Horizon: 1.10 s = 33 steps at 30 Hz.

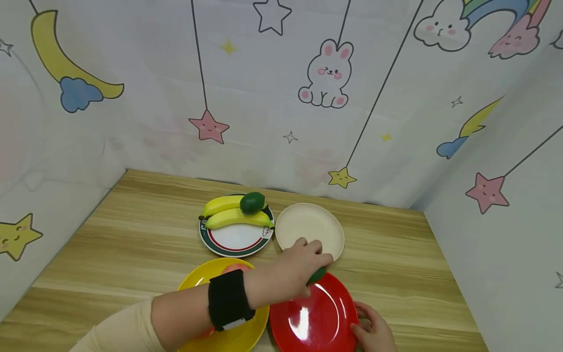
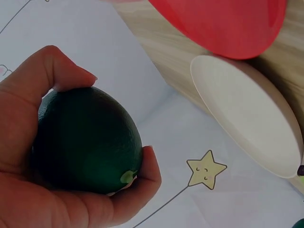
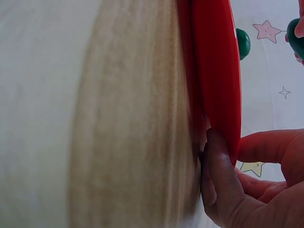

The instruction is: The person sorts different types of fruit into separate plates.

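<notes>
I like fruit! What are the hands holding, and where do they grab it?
The left hand cups a green avocado around its sides. The right hand holds the red plate by its rim.

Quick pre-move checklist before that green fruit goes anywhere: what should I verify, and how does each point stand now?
1. Left hand grip on the green fruit: fingers and thumb wrap it; ok.
2. Right hand on the red plate: fingers on its rim; ok.
3. Red plate bare of other things: ok.
4. Cream plate bare: ok.
5. Fruit clear of the red plate surface: cannot tell.
6. Striped plate with bananas and a second green fruit, apart from the hands: ok.
</notes>
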Tool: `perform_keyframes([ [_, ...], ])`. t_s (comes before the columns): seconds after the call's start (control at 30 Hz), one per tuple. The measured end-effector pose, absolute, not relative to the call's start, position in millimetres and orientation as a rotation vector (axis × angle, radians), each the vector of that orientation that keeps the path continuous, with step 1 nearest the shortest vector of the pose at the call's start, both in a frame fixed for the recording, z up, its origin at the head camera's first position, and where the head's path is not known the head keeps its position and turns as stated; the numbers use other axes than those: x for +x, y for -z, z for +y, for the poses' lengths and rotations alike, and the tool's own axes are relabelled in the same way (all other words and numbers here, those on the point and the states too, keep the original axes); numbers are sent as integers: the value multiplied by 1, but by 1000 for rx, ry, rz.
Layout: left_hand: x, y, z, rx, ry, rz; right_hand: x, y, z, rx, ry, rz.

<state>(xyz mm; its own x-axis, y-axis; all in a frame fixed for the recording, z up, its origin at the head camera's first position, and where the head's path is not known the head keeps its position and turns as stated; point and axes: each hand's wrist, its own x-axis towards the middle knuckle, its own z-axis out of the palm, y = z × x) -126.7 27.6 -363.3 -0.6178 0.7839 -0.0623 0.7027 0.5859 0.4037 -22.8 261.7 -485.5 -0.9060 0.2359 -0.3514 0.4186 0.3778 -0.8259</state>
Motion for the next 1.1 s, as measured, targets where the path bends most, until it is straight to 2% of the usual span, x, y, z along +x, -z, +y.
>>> perform_keyframes([
  [0.5,-98,384,40,1339,-458,2436,-24,483,262,579,1576,2425],
  [1.1,-71,430,48,1490,-446,2189,-23,484,261,612,1538,2419],
])
